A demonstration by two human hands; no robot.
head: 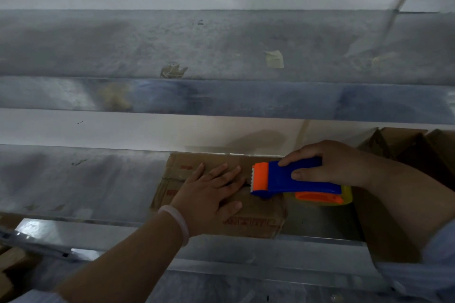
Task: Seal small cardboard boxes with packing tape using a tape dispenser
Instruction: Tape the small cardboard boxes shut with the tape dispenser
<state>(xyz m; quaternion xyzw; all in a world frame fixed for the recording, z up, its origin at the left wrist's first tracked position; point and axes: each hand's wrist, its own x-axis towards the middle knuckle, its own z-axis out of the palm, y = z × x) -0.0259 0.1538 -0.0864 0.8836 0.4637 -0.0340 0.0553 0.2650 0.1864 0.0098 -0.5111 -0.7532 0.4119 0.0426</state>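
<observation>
A small brown cardboard box (256, 219) with red print lies on a metal shelf in the lower middle of the head view. My left hand (211, 194) lies flat on its top, fingers straight and spread, pressing the flaps down. My right hand (332, 165) grips the blue handle of a blue and orange tape dispenser (283, 177). The dispenser's toothed orange end sits just right of my left fingertips, over the box's top seam. A yellowish tape roll (344, 198) shows at the dispenser's rear.
The metal shelf (86, 179) stretches left of the box, with a shiny front rail (73, 231). More brown boxes (406, 145) stand at the right, behind my right forearm. Cardboard pieces (12, 265) show at the lower left. A higher shelf level carries tape scraps (274, 59).
</observation>
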